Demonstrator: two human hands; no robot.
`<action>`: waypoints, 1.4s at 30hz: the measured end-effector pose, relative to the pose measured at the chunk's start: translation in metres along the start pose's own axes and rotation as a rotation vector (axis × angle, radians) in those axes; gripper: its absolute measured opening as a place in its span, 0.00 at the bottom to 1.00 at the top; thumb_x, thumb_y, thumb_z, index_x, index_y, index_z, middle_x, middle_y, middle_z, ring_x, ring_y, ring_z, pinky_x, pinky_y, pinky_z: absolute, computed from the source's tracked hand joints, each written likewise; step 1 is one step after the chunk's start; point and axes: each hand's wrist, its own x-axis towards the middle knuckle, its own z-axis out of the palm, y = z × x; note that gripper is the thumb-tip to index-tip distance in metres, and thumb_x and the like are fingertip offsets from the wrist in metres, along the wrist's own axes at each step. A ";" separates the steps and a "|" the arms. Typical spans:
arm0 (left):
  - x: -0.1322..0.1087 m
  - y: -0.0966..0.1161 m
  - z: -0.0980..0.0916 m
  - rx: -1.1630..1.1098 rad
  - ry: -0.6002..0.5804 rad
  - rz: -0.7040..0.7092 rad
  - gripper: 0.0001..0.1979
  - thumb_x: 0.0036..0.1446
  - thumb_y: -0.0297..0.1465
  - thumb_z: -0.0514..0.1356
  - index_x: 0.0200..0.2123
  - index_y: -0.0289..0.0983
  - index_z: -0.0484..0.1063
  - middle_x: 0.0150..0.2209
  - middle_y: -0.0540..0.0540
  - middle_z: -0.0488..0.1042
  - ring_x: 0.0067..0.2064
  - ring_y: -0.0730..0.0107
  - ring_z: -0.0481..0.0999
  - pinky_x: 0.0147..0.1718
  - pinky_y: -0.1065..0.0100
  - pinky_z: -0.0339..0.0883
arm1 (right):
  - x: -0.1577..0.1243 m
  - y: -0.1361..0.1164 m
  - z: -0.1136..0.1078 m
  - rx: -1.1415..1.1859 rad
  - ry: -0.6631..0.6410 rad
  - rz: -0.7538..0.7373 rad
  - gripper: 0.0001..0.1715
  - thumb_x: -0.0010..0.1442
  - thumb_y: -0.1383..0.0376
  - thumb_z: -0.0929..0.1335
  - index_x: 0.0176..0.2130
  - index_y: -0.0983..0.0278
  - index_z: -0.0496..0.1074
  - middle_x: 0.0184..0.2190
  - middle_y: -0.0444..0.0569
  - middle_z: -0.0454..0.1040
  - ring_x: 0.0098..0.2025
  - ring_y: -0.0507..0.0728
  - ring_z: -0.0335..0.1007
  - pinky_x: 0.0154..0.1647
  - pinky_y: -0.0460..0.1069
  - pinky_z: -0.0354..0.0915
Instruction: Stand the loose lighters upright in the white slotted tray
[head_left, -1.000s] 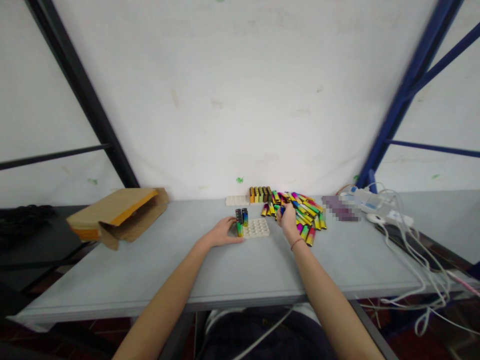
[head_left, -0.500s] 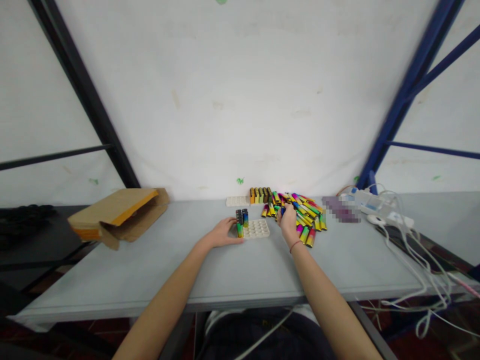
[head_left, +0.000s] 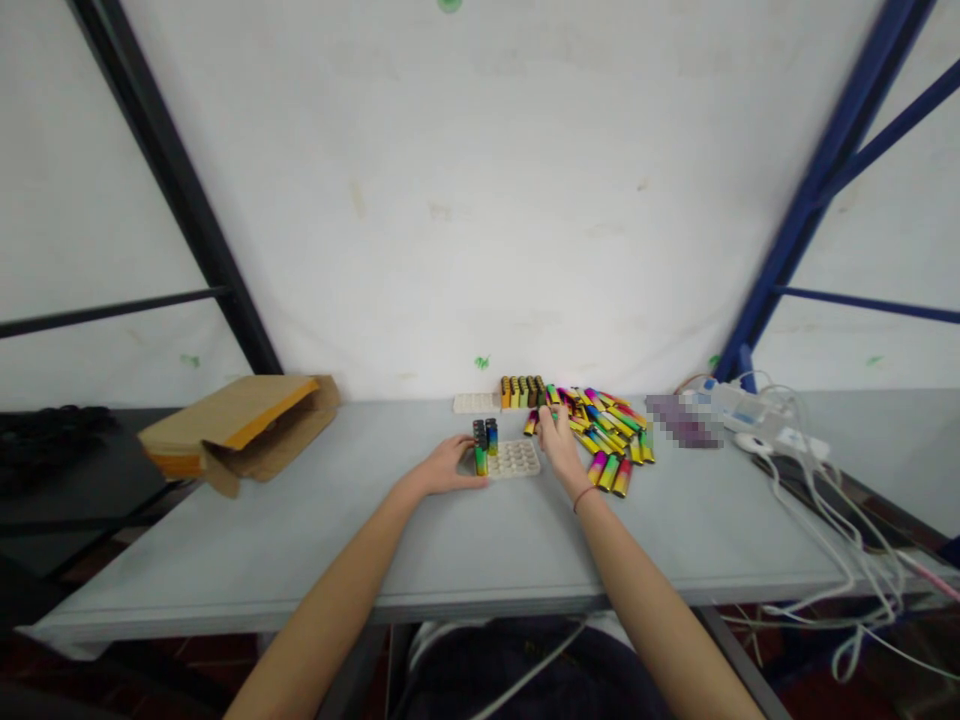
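A pale tray of round pockets (head_left: 517, 458) lies on the table. At its left end stand several upright lighters (head_left: 481, 458), shiny and multicoloured with dark tops. My left hand (head_left: 448, 467) grips this end, thumb along the front edge and fingers behind the lighters. Just beyond the tray's right end is my right hand (head_left: 559, 445), its fingers closed on a lighter that is mostly hidden; a bit of green shows at the fingertips. To its right spreads a loose pile of metallic rainbow-coloured lighters (head_left: 615, 425).
Near the wall stand a block of upright lighters (head_left: 523, 391) and a second pale tray (head_left: 475, 403). A torn cardboard box (head_left: 236, 425) lies at the left. White cables (head_left: 825, 500) and a power strip (head_left: 739, 402) occupy the right side, beside a dark flat object (head_left: 825, 500).
My right hand has moved left, away from the pile and closer to the tray, with its fingers closed. My left hand stays at the tray's left end.
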 end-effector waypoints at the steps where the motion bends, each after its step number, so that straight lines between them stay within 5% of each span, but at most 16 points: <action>1: 0.000 0.000 0.000 0.005 -0.002 -0.002 0.37 0.44 0.48 0.68 0.53 0.32 0.69 0.55 0.36 0.69 0.55 0.46 0.67 0.57 0.55 0.59 | -0.001 -0.004 0.002 0.043 -0.009 0.011 0.20 0.65 0.53 0.54 0.45 0.62 0.62 0.27 0.45 0.67 0.27 0.54 0.65 0.30 0.49 0.64; 7: 0.000 0.001 0.001 -0.008 0.000 0.008 0.36 0.45 0.47 0.68 0.53 0.32 0.69 0.55 0.36 0.69 0.56 0.47 0.67 0.57 0.56 0.59 | -0.006 -0.018 0.004 0.037 -0.073 -0.236 0.17 0.58 0.54 0.63 0.39 0.64 0.70 0.37 0.52 0.70 0.40 0.57 0.68 0.43 0.52 0.65; 17: 0.001 -0.002 0.001 0.004 -0.004 0.013 0.37 0.45 0.48 0.67 0.54 0.32 0.69 0.55 0.35 0.69 0.55 0.46 0.67 0.56 0.55 0.59 | -0.019 -0.020 0.020 0.078 -0.268 -0.211 0.15 0.61 0.59 0.62 0.44 0.65 0.69 0.38 0.51 0.74 0.36 0.55 0.71 0.40 0.51 0.67; 24: 0.002 -0.003 0.003 -0.005 0.007 0.022 0.37 0.44 0.48 0.68 0.54 0.32 0.69 0.54 0.36 0.70 0.55 0.46 0.68 0.56 0.55 0.60 | -0.022 -0.018 0.026 -0.037 -0.169 -0.332 0.15 0.63 0.63 0.61 0.46 0.65 0.69 0.41 0.53 0.74 0.38 0.55 0.70 0.41 0.49 0.67; 42: 0.002 -0.006 0.004 -0.010 0.023 0.031 0.37 0.43 0.47 0.69 0.53 0.32 0.69 0.54 0.37 0.70 0.55 0.45 0.68 0.56 0.55 0.60 | -0.026 -0.031 0.019 -0.345 -0.208 -0.400 0.17 0.64 0.65 0.60 0.49 0.63 0.70 0.42 0.51 0.75 0.38 0.54 0.71 0.43 0.48 0.65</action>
